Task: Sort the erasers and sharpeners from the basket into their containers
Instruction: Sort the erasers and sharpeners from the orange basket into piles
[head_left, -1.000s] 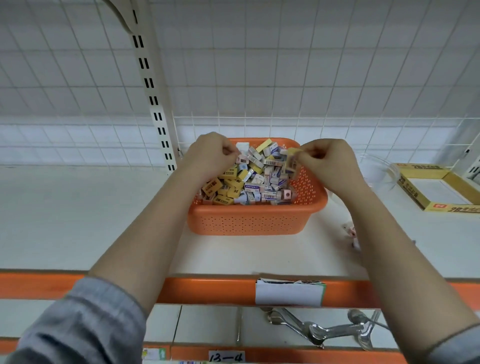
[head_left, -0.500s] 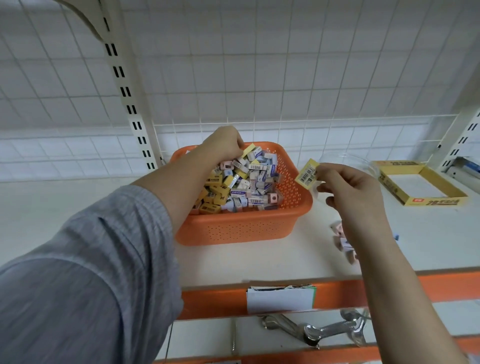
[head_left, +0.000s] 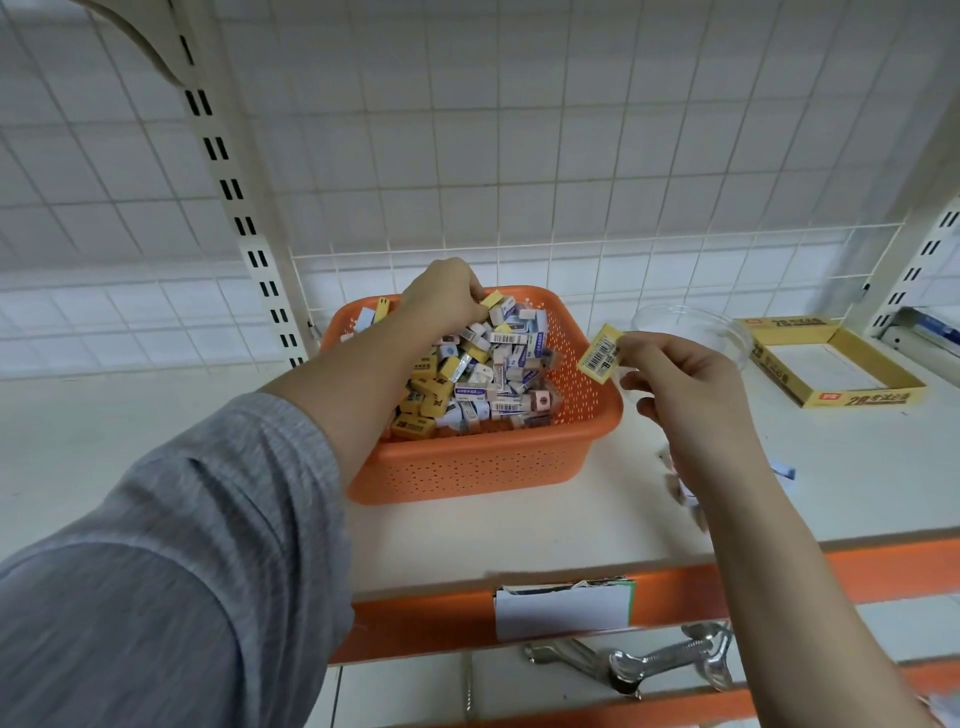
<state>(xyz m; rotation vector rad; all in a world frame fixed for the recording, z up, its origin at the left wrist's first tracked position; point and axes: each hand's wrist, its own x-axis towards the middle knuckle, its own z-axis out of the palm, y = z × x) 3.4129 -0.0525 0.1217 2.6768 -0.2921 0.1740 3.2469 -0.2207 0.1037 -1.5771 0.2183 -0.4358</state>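
An orange perforated basket stands on the white shelf, heaped with several small boxed erasers and sharpeners. My left hand is down in the pile at the basket's far left, fingers curled among the pieces; what it holds is hidden. My right hand hovers just right of the basket and pinches a yellow eraser with a barcode label. A clear round plastic container sits behind that hand. A shallow yellow cardboard box lies at the far right.
A few small pieces lie loose on the shelf under my right forearm. A white wire grid backs the shelf, with slotted uprights left and right. An orange shelf edge with a paper label runs in front; metal clamps lie below.
My right hand lifted the yellow eraser out of the basket and carried it to the right. My left hand stayed in the pile, and the view turned a little right.
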